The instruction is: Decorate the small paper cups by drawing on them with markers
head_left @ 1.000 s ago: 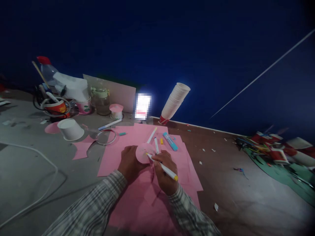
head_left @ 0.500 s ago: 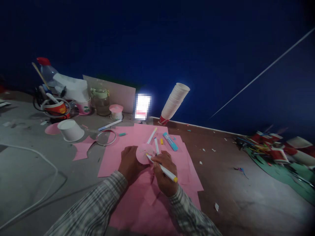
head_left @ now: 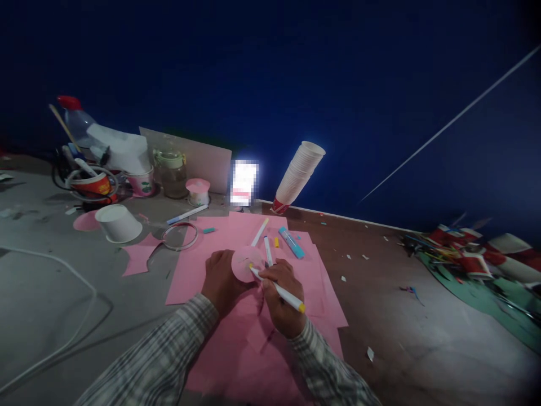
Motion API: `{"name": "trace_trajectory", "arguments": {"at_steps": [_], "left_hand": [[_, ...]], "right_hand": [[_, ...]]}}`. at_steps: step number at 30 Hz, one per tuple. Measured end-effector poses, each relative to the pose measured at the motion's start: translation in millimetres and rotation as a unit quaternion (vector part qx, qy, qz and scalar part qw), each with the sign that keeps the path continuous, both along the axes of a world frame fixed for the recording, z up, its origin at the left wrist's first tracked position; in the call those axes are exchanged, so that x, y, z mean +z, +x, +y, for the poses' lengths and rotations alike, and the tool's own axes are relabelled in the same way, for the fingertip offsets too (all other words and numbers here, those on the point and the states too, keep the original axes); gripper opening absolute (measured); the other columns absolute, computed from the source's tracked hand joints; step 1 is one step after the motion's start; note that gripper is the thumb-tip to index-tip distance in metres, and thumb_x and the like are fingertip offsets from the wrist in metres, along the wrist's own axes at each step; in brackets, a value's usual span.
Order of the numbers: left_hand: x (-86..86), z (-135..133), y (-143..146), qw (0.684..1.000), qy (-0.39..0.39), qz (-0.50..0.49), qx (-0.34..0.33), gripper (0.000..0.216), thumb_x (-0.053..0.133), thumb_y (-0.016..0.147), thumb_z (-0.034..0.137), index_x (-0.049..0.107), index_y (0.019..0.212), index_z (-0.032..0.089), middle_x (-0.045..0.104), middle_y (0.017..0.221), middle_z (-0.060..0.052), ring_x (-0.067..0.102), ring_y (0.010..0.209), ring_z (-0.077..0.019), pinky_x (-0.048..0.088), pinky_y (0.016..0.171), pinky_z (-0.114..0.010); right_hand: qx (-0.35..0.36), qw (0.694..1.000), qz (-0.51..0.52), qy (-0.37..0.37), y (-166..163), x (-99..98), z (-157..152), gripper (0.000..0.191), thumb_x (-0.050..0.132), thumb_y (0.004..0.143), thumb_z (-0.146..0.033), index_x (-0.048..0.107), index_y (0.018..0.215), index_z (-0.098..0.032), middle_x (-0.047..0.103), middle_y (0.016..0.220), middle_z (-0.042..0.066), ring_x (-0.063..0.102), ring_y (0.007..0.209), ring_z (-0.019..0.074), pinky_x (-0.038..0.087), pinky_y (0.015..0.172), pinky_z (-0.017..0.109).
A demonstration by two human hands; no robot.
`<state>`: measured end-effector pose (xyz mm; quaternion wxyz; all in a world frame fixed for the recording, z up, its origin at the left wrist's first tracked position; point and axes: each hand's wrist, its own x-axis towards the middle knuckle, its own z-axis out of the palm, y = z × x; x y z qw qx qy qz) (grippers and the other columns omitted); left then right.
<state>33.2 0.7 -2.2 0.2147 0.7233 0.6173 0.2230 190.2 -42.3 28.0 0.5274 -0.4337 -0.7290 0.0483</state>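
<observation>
My left hand (head_left: 220, 279) is closed round a small upturned cup with a pink round top (head_left: 245, 263), holding it on the pink paper sheets (head_left: 198, 270). My right hand (head_left: 281, 299) grips a white marker with a yellow end cap (head_left: 279, 290); its tip touches the pink top's right edge. Just beyond the cup lie other markers (head_left: 267, 250), a blue marker (head_left: 291, 243) and a small yellow cap (head_left: 276, 242).
A white cup (head_left: 118, 223) lies upturned at left beside a tape ring (head_left: 180, 235) and pink offcuts. Further back stand a jar (head_left: 171, 172), a bottle (head_left: 78, 119), a tub of tools (head_left: 91, 181) and a leaning stack of paper cups (head_left: 297, 176). Red cups and scraps are heaped at right (head_left: 473, 256). A white cable (head_left: 51, 265) crosses the left floor.
Both hands stay on the cup and marker; the marker tip has shifted only slightly along the pink top's edge. The view has drifted a little.
</observation>
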Motion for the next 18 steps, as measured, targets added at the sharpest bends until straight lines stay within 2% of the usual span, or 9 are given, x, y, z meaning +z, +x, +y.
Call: {"name": "trace_trajectory", "arguments": {"at_steps": [11,18], "left_hand": [[0.7,0.8,0.6,1.000,-0.012,0.009,0.004,0.056,0.085,0.066,0.049,0.067,0.109,0.019,0.071,0.110,-0.012,0.057,0.115,-0.0369,0.041,0.098,-0.046],[2.3,-0.4,0.5,1.000,-0.013,0.006,-0.002,0.055,0.084,0.067,0.049,0.067,0.110,0.019,0.070,0.111,-0.012,0.057,0.116,-0.0378,0.041,0.099,-0.047]], "right_hand": [[-0.028,1.000,-0.005,0.002,0.4,-2.1,-0.4,0.015,0.053,0.096,-0.019,0.066,0.091,-0.025,0.075,0.075,0.001,0.071,0.068,0.0200,0.053,0.089,0.047],[-0.019,1.000,-0.001,0.001,-0.9,-0.7,-1.3,0.015,0.054,0.095,-0.017,0.066,0.091,-0.025,0.074,0.075,0.001,0.071,0.066,0.0200,0.053,0.087,0.047]]}}
